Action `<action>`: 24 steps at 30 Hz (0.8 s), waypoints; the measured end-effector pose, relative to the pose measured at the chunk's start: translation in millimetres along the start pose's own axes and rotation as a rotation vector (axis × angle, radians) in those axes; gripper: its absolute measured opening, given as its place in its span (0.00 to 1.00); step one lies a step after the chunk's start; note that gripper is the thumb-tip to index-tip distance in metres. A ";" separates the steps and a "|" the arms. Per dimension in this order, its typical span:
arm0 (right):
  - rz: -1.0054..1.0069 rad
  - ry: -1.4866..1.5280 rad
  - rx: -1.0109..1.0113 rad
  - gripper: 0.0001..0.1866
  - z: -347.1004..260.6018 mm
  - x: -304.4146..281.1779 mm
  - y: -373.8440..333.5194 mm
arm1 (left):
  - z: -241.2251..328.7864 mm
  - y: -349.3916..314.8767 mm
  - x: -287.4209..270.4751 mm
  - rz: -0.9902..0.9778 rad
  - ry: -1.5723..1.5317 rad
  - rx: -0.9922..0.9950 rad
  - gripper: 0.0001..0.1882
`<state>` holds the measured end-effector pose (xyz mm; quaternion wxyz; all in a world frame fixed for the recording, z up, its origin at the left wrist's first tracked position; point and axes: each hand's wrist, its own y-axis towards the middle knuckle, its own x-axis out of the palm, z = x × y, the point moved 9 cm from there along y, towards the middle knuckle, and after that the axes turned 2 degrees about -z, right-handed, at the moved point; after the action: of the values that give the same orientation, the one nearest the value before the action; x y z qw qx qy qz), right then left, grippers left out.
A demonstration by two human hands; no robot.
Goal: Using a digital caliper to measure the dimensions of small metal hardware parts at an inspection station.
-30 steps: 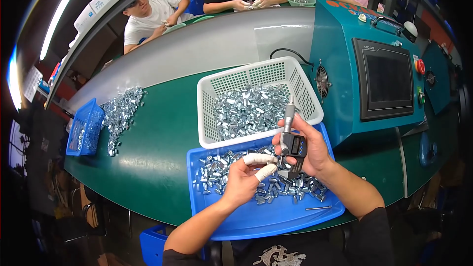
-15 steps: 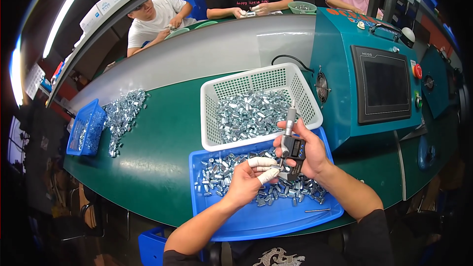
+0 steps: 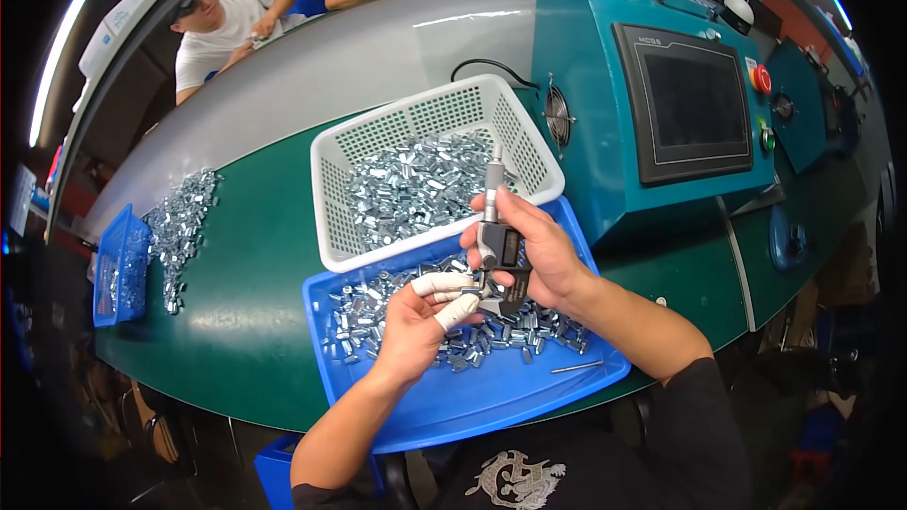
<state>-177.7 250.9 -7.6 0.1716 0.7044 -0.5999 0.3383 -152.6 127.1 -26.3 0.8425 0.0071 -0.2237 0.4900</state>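
A digital micrometer (image 3: 510,247) is gripped in my right hand (image 3: 553,260), its silver thimble pointing away and its jaw end low. My left hand (image 3: 413,326), with white covers on its fingers, pinches a small shiny metal piece (image 3: 470,291) at the micrometer's jaws. Whether the jaws touch the piece is too small to make out. Both hands are over a blue tray (image 3: 453,416), where many similar metal pieces (image 3: 359,316) lie loose. Beyond it, a white perforated basket (image 3: 425,115) holds a heap of the same pieces.
A thin metal rod (image 3: 576,366) lies in the tray's right part. At the far left, loose pieces (image 3: 181,227) are heaped beside a small blue basket (image 3: 111,264). On the right stands a teal machine with a dark screen (image 3: 687,104). Other people sit beyond the grey partition (image 3: 378,66).
The whole view has shifted, so the table and its contents appear farther left and slightly higher. Both hands keep their grips on the micrometer and the metal piece.
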 end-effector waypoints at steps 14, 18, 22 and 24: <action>-0.008 -0.034 0.015 0.23 2.2 -2.1 -1.1 | -1.9 0.1 0.8 0.002 0.056 -0.006 0.11; -0.014 0.016 0.013 0.24 2.0 -2.0 -1.7 | -1.7 0.1 1.4 0.011 0.061 -0.013 0.11; -0.012 -0.010 0.005 0.23 2.4 -2.3 -0.3 | -1.1 -0.4 -0.2 0.025 0.064 -0.015 0.11; 0.004 -0.022 -0.001 0.21 1.3 -3.1 -0.8 | -1.3 -0.8 1.9 0.014 0.069 -0.024 0.11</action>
<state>-176.7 252.5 -10.6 0.1645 0.7068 -0.6034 0.3307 -150.7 128.5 -26.6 0.8462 -0.0212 -0.2004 0.4933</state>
